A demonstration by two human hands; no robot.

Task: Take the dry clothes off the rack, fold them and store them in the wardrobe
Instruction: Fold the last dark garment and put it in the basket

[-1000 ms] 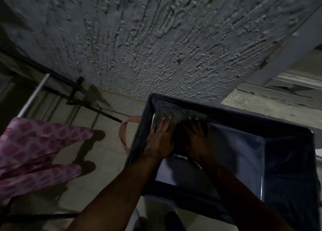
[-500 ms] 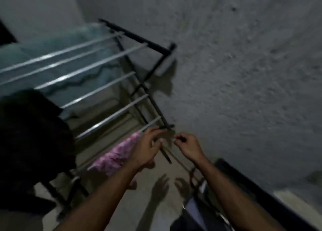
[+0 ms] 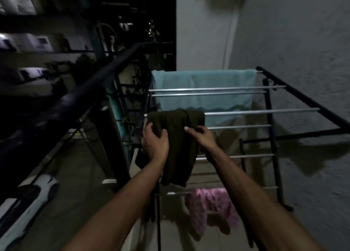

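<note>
On a dim balcony, I have both hands on the dark shirt (image 3: 178, 148) draped over the rack (image 3: 261, 111): left hand (image 3: 154, 142) curls round its 9 o'clock edge, right hand (image 3: 201, 136) rests on its 3 o'clock side, fingers bent. It looks light and limp; I judge it best lifted from the top fold at the rail.

Dim, night-lit scene; the upper left of the frame falls nearly black, the textured wall (image 3: 303, 42) at right catches soft grey light, edges bow outward, and slight motion blur smears everything
</note>
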